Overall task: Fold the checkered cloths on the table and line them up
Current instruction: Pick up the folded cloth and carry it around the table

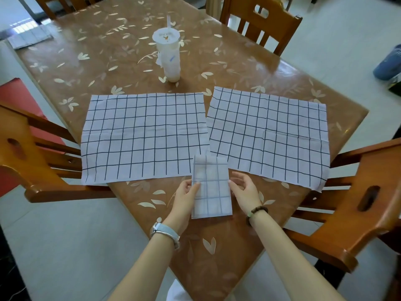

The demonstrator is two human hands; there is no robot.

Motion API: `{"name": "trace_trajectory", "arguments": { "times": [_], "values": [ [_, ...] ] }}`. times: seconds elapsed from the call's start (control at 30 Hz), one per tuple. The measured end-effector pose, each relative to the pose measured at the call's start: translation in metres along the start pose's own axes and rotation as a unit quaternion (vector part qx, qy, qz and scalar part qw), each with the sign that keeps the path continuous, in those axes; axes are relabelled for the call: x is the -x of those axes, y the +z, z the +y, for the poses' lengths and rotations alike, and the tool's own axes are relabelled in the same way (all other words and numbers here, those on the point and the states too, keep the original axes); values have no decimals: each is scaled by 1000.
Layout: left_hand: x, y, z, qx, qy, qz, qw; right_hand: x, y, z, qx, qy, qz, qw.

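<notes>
A small folded checkered cloth (211, 187) lies near the table's front corner, its far end overlapping two larger cloths. My left hand (185, 195) pinches its left edge, thumb on top. My right hand (244, 191) sits at its right edge with relaxed fingers touching the side. Two checkered cloths lie spread flat behind it: one on the left (143, 135) and one on the right (269, 135), each white with a dark grid and a crease across the middle.
A brown leaf-patterned table (121, 68) carries a white plastic cup with a straw (169, 55) behind the cloths. Wooden chairs stand at left (32, 148), right (358, 192) and far right (260, 22). A folded paper (30, 38) lies at the far left corner.
</notes>
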State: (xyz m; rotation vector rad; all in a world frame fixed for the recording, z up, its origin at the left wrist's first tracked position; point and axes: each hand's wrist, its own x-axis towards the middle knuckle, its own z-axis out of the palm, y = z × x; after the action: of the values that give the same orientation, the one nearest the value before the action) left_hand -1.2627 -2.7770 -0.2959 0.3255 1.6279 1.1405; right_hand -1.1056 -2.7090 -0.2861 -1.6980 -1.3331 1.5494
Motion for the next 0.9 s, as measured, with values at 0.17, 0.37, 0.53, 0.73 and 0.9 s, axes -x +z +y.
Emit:
{"name": "trace_trajectory", "arguments": {
  "times": [0.17, 0.37, 0.53, 0.73, 0.9],
  "values": [
    [6, -3, 7, 70, 9, -21, 997, 0, -3, -7, -55, 59, -75, 994],
    [17, -9, 13, 81, 30, -39, 995, 12, -2, -22, -164, 99, -134, 972],
    [30, -16, 16, 77, 51, -26, 995, 22, -3, -29, -128, 49, -146, 980],
    [48, -28, 16, 71, 61, 13, 995, 33, -2, -34, -77, 19, -162, 984],
    [70, -40, 14, 92, 72, 38, 992, 48, 2, -43, -44, 8, -192, 980]
  ]
}}
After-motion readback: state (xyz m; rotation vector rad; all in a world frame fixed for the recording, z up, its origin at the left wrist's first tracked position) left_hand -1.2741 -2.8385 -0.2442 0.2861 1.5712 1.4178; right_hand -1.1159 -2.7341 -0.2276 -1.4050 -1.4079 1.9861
